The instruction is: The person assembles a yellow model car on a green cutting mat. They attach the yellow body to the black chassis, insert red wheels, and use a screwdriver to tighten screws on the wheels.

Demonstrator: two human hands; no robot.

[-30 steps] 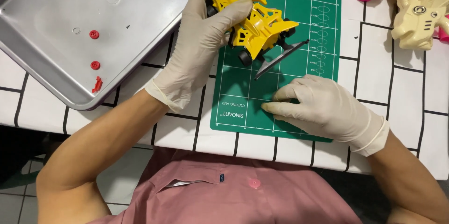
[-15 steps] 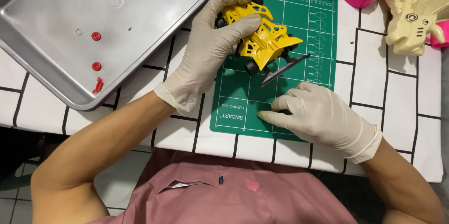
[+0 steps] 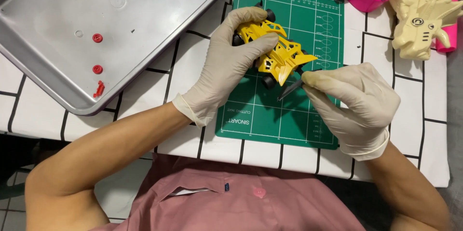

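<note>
Yellow toy car point(image 3: 276, 53) on the green cutting mat point(image 3: 308, 120) on the table, clamped from above by the left hand point(image 3: 226, 67), fingers wrapped over its rear. Right hand point(image 3: 349, 98), flat on the mat a second ago, now lifted and pinched on the dark slim tool point(image 3: 289, 89), tip just beside the car's front wheel. Grip set, tool brought to bear on the car.
</note>
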